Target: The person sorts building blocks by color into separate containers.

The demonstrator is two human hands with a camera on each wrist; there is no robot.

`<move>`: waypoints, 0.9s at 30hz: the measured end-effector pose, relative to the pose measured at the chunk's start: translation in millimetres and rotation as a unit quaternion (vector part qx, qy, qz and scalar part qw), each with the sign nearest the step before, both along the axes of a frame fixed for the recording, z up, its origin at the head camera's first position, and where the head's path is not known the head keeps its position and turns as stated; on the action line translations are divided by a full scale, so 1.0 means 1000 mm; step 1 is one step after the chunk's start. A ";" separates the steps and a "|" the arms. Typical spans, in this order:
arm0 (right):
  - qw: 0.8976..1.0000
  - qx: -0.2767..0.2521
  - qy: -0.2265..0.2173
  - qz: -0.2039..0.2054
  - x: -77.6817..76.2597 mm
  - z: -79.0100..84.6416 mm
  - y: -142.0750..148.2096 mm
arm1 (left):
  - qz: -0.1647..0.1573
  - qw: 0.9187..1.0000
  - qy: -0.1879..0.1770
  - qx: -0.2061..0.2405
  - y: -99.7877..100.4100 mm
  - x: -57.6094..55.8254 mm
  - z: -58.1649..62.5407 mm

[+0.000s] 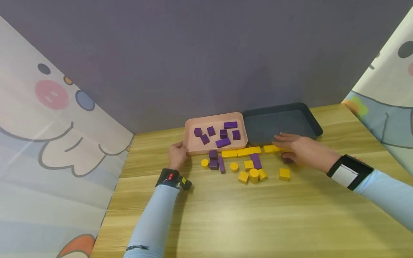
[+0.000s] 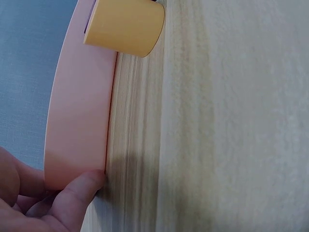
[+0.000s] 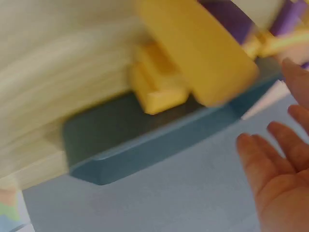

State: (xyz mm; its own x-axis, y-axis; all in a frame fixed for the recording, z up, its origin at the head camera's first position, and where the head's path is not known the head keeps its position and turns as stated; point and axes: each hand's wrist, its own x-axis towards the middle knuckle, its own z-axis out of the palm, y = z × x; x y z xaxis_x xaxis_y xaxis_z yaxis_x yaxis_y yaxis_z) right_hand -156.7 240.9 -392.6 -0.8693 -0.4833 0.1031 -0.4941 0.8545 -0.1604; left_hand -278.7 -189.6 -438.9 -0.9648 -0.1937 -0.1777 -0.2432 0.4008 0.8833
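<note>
At the left end of the pink tray (image 1: 215, 151), my left hand (image 1: 177, 156) holds the corner; in the left wrist view the thumb (image 2: 79, 195) lies against its outer wall. Several purple blocks (image 1: 223, 142) lie inside that tray. My right hand (image 1: 298, 148) hovers with fingers spread over the front edge of the dark tray (image 1: 277, 123). Under it are a long yellow block (image 1: 270, 148) and a dark purple block (image 1: 286, 158), partly hidden by the hand. Nothing shows between its fingers in the right wrist view, where yellow blocks (image 3: 198, 53) look blurred.
In front of the trays lie yellow cylinders (image 1: 254, 175), yellow cubes (image 1: 284, 174), long yellow blocks (image 1: 248, 151) and several purple blocks (image 1: 213, 164). A grey wall (image 1: 206, 64) rises behind the trays. Printed panels (image 1: 64, 118) flank the wooden table (image 1: 226, 222).
</note>
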 end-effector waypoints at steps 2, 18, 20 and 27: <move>1.000 0.001 0.004 0.020 0.004 -0.006 0.005 | 0.003 1.000 0.001 -0.003 -0.001 -0.001 0.001; 0.995 0.057 0.000 0.078 -0.007 -0.025 0.001 | 0.010 1.000 0.005 0.001 -0.002 -0.003 0.000; 0.995 0.064 0.002 0.075 -0.007 -0.026 0.001 | 0.009 1.000 0.002 0.001 -0.001 -0.003 0.000; 0.996 0.070 0.000 0.062 -0.008 -0.026 0.000 | 0.011 1.000 -0.002 0.007 0.000 -0.003 -0.001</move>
State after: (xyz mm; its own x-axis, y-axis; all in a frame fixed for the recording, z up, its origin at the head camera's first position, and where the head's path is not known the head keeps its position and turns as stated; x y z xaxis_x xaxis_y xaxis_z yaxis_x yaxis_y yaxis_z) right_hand -164.4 240.9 -418.9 -0.8017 -0.5971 0.0268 -0.5977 0.8005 -0.0436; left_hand -282.0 -189.8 -439.4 -0.9597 -0.2115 -0.1851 -0.2557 0.3834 0.8875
